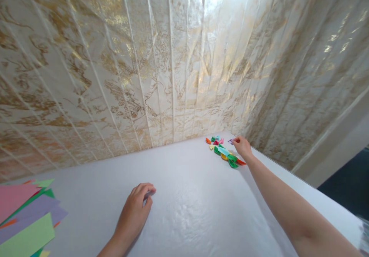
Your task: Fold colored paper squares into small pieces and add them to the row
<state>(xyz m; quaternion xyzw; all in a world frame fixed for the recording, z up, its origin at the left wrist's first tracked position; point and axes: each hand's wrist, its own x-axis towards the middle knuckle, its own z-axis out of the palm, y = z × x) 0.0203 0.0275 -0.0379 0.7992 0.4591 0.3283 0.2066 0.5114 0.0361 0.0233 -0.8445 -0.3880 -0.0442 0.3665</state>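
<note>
Over there the right hand (242, 147) pinches a purple fold (230, 141) near other bright folds (223, 151), while the left hand (135, 209) lies slack, loosely curled, on the table (178, 176).

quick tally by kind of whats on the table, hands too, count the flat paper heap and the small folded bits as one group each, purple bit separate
Hands: 2 (left hand, right hand)
Flat paper heap: 1
Folded group: 1
Purple bit at the right fingertips: 1
Total: 5

White glare high on the gold-patterned white curtain (138, 76), soft sheen across the glossy white surface (184, 214), faint shadow beside my left hand (135, 207)
</note>
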